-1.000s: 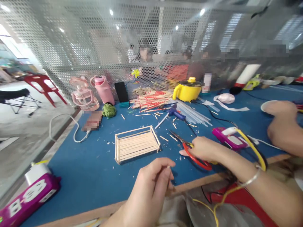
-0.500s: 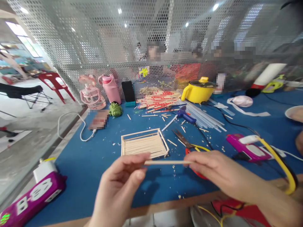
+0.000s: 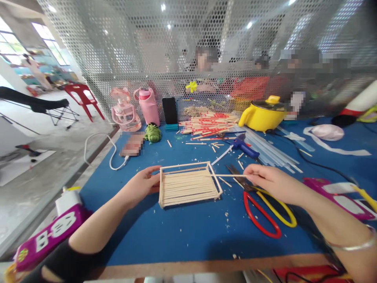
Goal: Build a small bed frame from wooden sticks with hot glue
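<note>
A small rectangular tray built of thin wooden sticks [image 3: 188, 188] lies on the blue tabletop in front of me, with a raised stick rail around it. My left hand [image 3: 146, 181] grips its left end, fingertips partly hidden behind the corner. In my right hand [image 3: 261, 177] a single wooden stick [image 3: 231, 175] is pinched by its right end. The stick's other end points left and reaches the tray's right side; whether it touches, I cannot tell. Below my right hand lie scissors [image 3: 263, 215] with red and yellow handles, blades partly under the stick.
Behind the tray are a blue glue gun [image 3: 246, 148], clear glue sticks [image 3: 269, 151], a pile of red-marked wooden sticks [image 3: 207, 124] and a yellow pot [image 3: 263, 116]. Green yarn [image 3: 153, 133] and a pink bottle [image 3: 149, 108] stand left. Purple power strips [image 3: 53, 236] flank the table. People are beyond the mesh.
The stick has left my left hand and stays in my right, farther forward. My left hand has moved to the tray's left end. The tray now sits nearer to me, and the view has shifted.
</note>
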`<state>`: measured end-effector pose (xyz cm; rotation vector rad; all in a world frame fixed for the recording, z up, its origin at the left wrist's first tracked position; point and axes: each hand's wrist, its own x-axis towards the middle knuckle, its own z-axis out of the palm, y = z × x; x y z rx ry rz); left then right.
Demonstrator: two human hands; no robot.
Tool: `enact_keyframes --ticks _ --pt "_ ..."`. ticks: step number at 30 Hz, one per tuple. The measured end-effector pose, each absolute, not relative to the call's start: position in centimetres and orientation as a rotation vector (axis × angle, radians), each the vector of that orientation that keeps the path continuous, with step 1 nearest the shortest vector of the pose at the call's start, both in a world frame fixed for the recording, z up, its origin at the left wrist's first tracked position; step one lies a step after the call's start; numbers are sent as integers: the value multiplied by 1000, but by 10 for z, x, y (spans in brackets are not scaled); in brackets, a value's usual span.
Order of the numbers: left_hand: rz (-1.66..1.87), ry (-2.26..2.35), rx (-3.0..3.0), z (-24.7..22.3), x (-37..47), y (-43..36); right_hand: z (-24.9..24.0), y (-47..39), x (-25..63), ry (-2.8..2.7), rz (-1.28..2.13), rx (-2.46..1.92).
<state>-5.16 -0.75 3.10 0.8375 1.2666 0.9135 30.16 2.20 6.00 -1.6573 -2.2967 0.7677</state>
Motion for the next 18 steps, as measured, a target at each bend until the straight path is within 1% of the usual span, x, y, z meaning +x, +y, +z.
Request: enact_keyframes --ticks 2,7,13,18 --pt "905 1199 769 32 -49 -2 54 35 290 -2282 837 -1622" --pt "922 1131 594 24 -48 9 40 52 254 -2206 867 -1523" --pt "888 1037 562 19 -47 7 25 51 233 -2018 1230 -1379" --pt "881 981 574 18 -47 3 20 47 241 -1939 1142 -1435"
